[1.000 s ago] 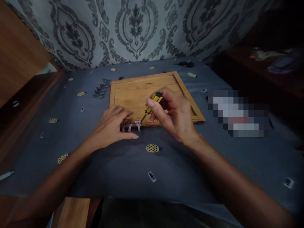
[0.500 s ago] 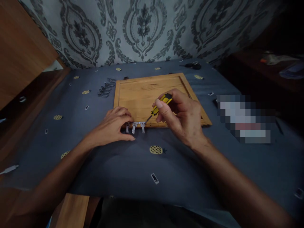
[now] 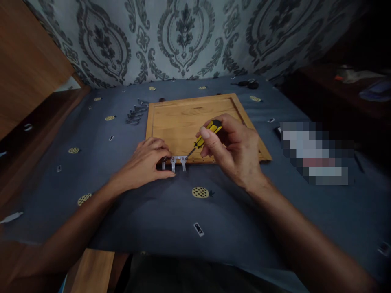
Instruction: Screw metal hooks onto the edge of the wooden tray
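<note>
A framed wooden board (image 3: 183,122) lies flat on a dark blue cloth (image 3: 171,211). Along its near edge sits a small metal hook rack (image 3: 175,161) with three hooks hanging down. My left hand (image 3: 146,162) rests on the rack's left end, fingers curled and pressing it against the board. My right hand (image 3: 232,150) is closed round a yellow and black screwdriver (image 3: 204,136), whose tip meets the right end of the rack.
More metal hooks (image 3: 136,114) lie in a pile left of the board. A dark object (image 3: 249,84) sits near the patterned wall. A blurred patch (image 3: 316,152) lies to the right, and dark wooden furniture (image 3: 342,93) beyond it. A wooden panel (image 3: 27,65) stands at left.
The view has shifted a little between the earliest frame and now. My hands, the screwdriver and the rack keep the same pose at the board's near edge.
</note>
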A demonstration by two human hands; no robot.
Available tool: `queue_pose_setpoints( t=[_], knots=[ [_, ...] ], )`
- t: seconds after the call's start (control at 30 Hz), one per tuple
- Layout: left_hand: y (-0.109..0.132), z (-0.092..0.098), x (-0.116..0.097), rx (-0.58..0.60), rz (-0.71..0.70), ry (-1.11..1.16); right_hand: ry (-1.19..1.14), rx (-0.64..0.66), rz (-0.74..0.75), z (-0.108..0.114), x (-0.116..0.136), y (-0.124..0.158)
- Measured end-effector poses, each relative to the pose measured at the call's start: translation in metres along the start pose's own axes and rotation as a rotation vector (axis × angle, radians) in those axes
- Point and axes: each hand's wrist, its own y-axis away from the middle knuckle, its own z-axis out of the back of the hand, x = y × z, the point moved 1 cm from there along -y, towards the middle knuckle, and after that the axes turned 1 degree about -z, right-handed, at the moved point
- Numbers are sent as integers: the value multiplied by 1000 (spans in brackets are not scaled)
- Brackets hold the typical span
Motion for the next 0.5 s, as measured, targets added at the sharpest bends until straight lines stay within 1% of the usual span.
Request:
queue_pose_setpoints(
  t=[0.5],
  knots=[
    [-1,-1,-1,12,15,-17,-24,-1,0,0,2,0]
  ],
)
